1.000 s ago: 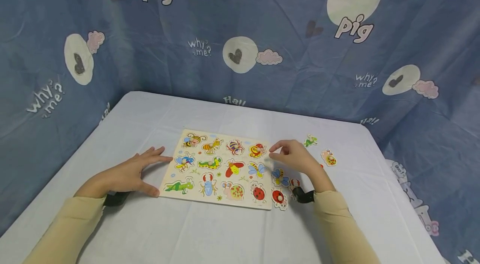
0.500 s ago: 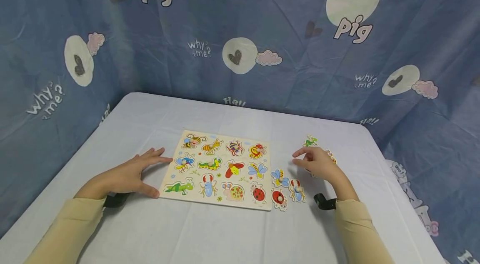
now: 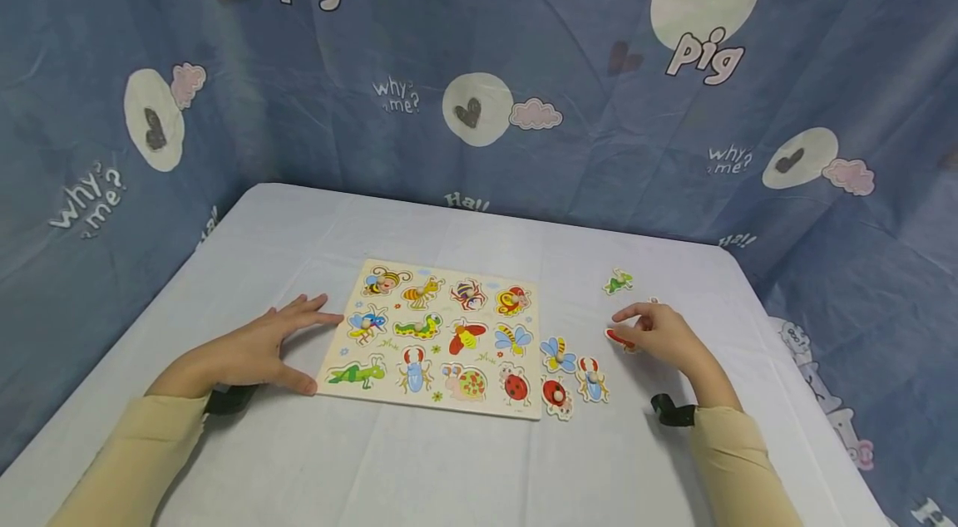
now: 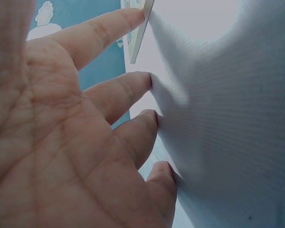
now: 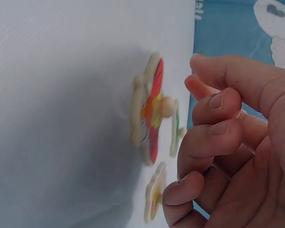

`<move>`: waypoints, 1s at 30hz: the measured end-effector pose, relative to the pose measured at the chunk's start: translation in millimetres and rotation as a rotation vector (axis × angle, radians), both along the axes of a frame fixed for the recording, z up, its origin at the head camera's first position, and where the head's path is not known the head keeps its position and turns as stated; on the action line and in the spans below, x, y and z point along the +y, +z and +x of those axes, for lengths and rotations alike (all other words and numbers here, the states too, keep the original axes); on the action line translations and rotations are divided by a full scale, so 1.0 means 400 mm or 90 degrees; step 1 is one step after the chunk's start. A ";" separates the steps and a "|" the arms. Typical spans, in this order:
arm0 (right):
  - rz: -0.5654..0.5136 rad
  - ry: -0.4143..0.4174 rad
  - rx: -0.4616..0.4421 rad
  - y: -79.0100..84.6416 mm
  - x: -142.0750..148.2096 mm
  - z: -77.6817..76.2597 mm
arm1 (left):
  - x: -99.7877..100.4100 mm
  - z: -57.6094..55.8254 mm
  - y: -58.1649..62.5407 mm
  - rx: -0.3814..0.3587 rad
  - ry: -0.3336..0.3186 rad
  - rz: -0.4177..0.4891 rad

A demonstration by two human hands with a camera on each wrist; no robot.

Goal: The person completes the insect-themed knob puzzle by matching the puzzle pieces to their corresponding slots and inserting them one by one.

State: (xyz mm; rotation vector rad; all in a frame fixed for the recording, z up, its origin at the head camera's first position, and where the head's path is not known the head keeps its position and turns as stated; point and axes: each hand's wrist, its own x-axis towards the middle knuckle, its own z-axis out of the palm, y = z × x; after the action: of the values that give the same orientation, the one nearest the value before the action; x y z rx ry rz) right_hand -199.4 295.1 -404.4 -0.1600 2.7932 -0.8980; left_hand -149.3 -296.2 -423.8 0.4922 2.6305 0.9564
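Observation:
My left hand [image 3: 258,344] lies at the left edge of the wooden insect puzzle board [image 3: 490,408], fingers spread. One fingertip touches the board's edge [image 4: 141,35] in the left wrist view. My right hand [image 3: 664,337] hovers just above a red-winged insect puzzle piece [image 3: 619,336], partly covering it. In the right wrist view this piece [image 5: 154,114] has a wooden knob [image 5: 168,107]; the fingers are loosely bent and apart from it, holding nothing. A snail piece [image 3: 654,300] is mostly hidden behind the hand. Beyond lies a green grasshopper piece [image 3: 619,282].
Right of the board lie a blue-winged bee piece [image 3: 559,355], a ladybug piece [image 3: 557,396] and a stag beetle piece [image 3: 592,380]. A white cloth covers the table [image 3: 449,469]. A blue printed curtain [image 3: 584,169] hangs behind it.
My right hand has moved from the board's right edge rightward to the red-winged piece, uncovering the bee and stag beetle pieces. My left hand has stayed still.

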 end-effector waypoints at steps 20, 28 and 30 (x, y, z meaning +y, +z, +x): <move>0.000 0.020 0.002 -0.016 0.041 0.010 | 0.003 0.001 0.004 0.000 -0.001 0.002; 0.025 0.021 -0.009 -0.015 0.045 0.009 | 0.008 0.003 0.012 -0.006 0.002 0.008; 0.034 0.026 -0.005 -0.015 0.044 0.010 | 0.007 0.002 0.010 -0.005 0.001 0.010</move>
State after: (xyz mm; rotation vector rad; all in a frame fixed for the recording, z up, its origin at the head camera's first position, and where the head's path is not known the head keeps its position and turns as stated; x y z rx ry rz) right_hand -195.2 312.8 -410.3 -0.2046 2.7932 -0.8126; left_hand -148.3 -293.6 -419.7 0.4892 2.6189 0.9779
